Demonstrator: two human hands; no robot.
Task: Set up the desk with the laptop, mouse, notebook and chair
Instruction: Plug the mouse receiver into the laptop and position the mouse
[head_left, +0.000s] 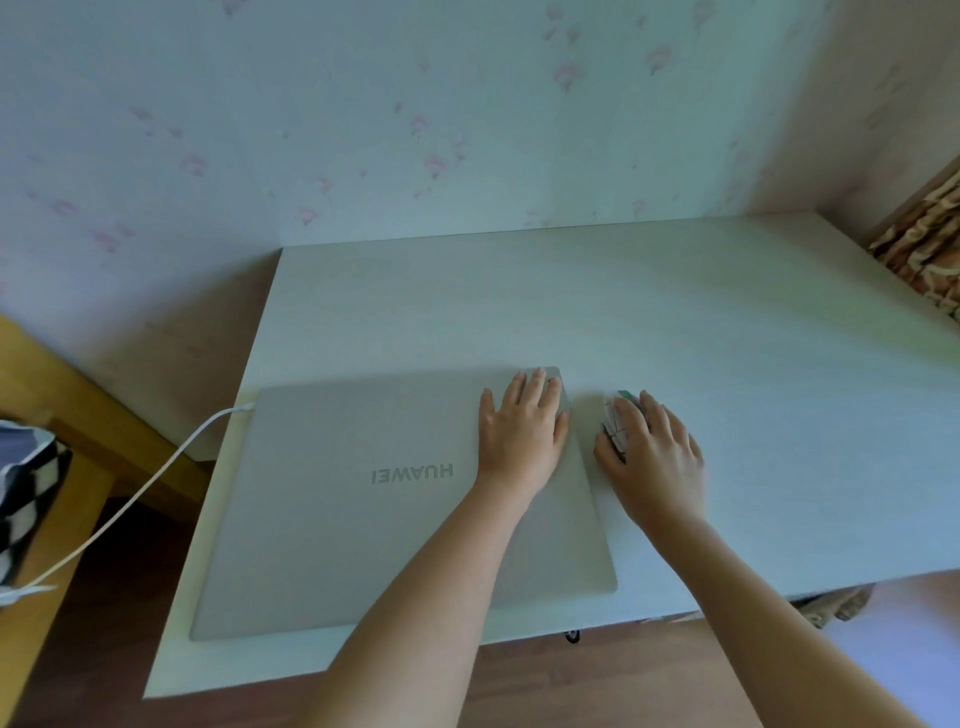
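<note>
A closed silver laptop (363, 499) lies on the left half of the white desk (675, 322), its logo facing away from me. My left hand (522, 431) rests flat on the lid's far right corner, fingers spread. Just right of the laptop, my right hand (652, 457) covers a pale angular mouse (618, 415) with a green light on top; the fingers curl around it. No notebook or chair shows in the head view.
A white cable (140, 488) runs from the laptop's left edge down to the left. A wooden piece of furniture (62, 415) with a checkered bag (26, 483) stands at left. A patterned curtain (924, 249) hangs at right. Floral wallpaper backs the desk.
</note>
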